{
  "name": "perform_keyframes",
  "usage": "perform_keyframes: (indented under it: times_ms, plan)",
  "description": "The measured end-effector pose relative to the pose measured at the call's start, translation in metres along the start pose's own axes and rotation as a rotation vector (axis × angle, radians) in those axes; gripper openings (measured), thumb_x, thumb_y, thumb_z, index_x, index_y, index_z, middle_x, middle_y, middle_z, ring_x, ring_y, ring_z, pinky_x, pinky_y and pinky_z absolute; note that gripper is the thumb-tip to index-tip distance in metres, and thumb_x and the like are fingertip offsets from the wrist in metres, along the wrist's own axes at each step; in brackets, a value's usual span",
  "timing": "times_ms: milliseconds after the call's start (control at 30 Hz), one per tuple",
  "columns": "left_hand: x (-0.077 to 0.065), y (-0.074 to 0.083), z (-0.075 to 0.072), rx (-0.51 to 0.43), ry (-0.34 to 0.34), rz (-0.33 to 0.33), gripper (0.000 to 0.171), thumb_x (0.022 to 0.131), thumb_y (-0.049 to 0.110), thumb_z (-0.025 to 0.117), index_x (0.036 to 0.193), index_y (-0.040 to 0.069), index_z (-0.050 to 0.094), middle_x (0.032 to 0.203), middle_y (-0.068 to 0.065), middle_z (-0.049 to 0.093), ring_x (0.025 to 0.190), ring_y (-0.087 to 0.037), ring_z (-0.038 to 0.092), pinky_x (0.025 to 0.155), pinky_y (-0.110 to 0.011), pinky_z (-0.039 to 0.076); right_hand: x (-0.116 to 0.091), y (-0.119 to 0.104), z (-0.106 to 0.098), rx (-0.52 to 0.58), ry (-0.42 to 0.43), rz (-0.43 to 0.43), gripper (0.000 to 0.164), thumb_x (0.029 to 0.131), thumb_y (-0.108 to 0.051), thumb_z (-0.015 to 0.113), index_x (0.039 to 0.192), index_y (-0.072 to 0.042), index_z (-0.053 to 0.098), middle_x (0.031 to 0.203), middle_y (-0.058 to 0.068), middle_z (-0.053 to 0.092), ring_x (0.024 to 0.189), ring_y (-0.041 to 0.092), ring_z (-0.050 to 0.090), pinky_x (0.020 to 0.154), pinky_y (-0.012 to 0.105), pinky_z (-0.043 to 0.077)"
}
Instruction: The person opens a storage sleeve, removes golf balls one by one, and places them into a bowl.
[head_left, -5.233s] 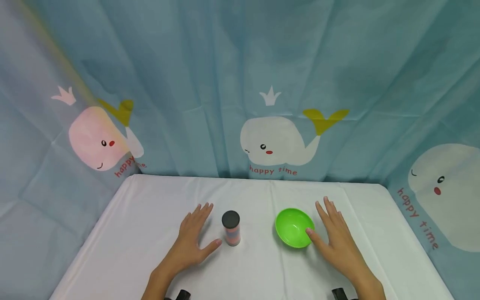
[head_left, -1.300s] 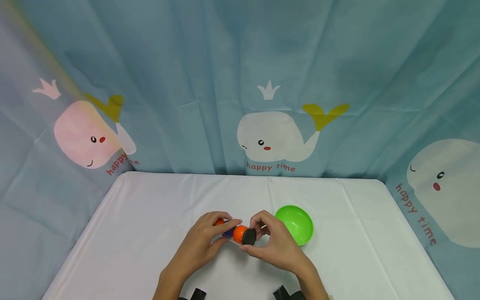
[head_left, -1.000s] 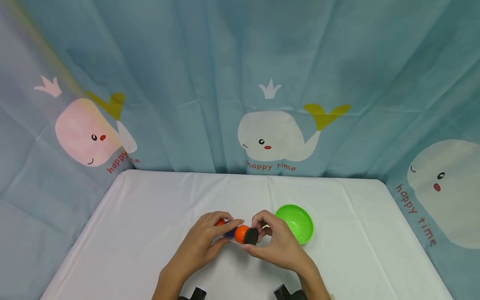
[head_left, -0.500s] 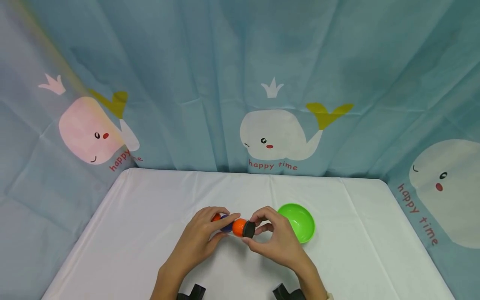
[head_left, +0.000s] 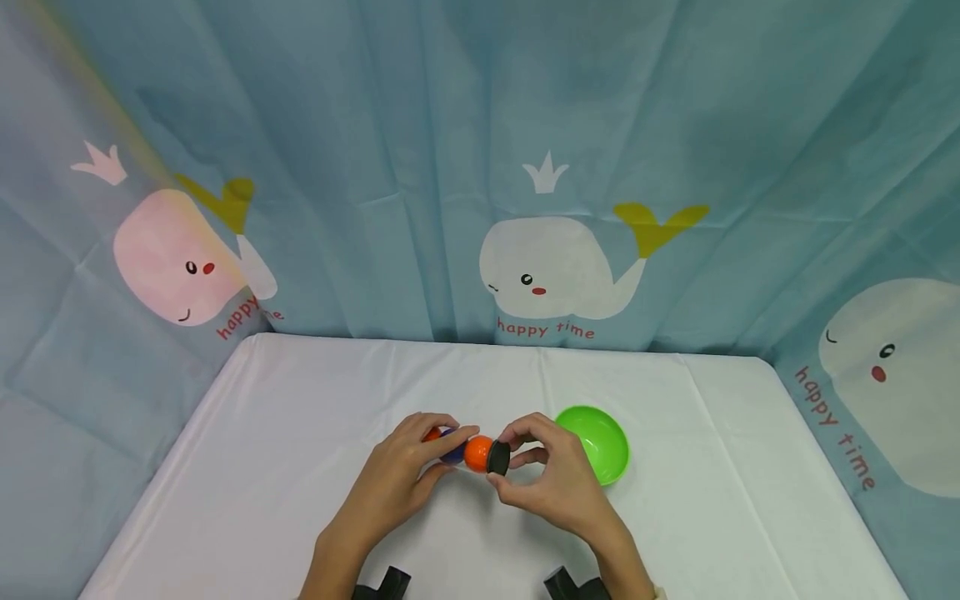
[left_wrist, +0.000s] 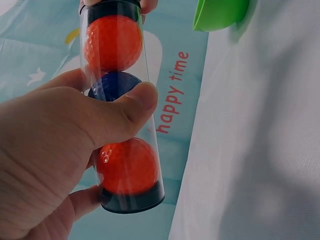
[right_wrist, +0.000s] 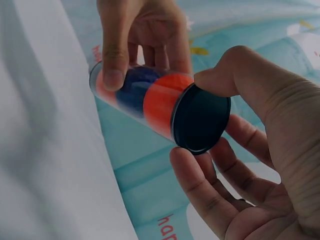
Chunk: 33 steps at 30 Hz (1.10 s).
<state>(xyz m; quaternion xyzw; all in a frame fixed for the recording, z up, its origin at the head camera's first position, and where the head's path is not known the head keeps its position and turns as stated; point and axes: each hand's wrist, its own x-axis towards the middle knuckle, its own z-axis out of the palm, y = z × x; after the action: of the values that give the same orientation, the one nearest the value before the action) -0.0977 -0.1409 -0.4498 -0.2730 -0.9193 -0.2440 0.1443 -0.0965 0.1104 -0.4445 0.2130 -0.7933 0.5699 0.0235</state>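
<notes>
A clear plastic tube (left_wrist: 146, 127) holds three dimpled golf balls in a row: an orange ball (left_wrist: 114, 42), a blue ball (left_wrist: 112, 86) and another orange ball (left_wrist: 127, 167). My left hand (head_left: 397, 467) grips the tube around its middle, thumb across the blue ball. On the tube's right end sits a black cap (right_wrist: 202, 120). My right hand (head_left: 555, 483) pinches this cap by its rim between thumb and fingers. Both hands hold the tube tilted above the white table, its capped end to the right.
A green bowl (head_left: 602, 442) stands on the white-clothed table (head_left: 705, 500), just behind and right of my right hand. Behind the table hangs a blue curtain (head_left: 420, 183) printed with whales. Black wrist-camera mounts (head_left: 392, 583) show at the bottom edge.
Earlier the tube stood upright between two spread hands; now both hands hold it lying over, right fingers on the cap. Over the last second, tube and hands have shifted slightly away from me.
</notes>
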Motion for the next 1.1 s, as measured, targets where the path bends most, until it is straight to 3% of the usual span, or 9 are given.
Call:
perform_keyframes:
  times_ms: [333,500,833,1100]
  plan:
    - [-0.003,-0.001,0.001,0.006,-0.006,-0.016,0.062,0.080,0.016,0.093,0.133,0.040,0.072,0.125,0.011,0.069,0.120,-0.016,0.066,0.102,-0.041,0.059,0.000,-0.004,0.008,-0.039,0.032,0.050,0.042,0.076,-0.010,0.093,0.106,-0.024,0.067,0.105,-0.006,0.068,0.096,0.011,0.069,0.077,0.029,0.066]
    - [-0.003,-0.002,0.002,-0.001,-0.021,-0.027,0.063,0.081,0.015,0.093,0.135,0.040,0.071,0.126,0.011,0.069,0.120,-0.015,0.066,0.100,-0.039,0.060,0.000,-0.005,0.009,-0.046,0.037,0.077,0.042,0.076,-0.009,0.092,0.106,-0.024,0.068,0.105,-0.006,0.068,0.097,0.011,0.069,0.077,0.029,0.066]
    - [-0.005,-0.004,0.000,-0.056,-0.064,-0.043,0.063,0.083,0.013,0.091,0.136,0.039,0.070,0.129,0.012,0.067,0.117,-0.011,0.068,0.090,-0.033,0.063,0.000,-0.002,-0.001,0.054,-0.061,0.114,0.040,0.080,-0.004,0.088,0.111,-0.020,0.070,0.109,-0.001,0.072,0.100,0.015,0.071,0.084,0.032,0.066]
    - [-0.003,-0.006,-0.002,-0.083,-0.055,-0.088,0.067,0.081,0.016,0.094,0.138,0.041,0.069,0.129,0.014,0.069,0.119,-0.008,0.068,0.094,-0.034,0.062,0.002,0.003,-0.004,0.097,-0.076,0.021,0.039,0.088,-0.005,0.083,0.123,-0.011,0.065,0.119,0.006,0.064,0.107,0.018,0.063,0.090,0.031,0.065]
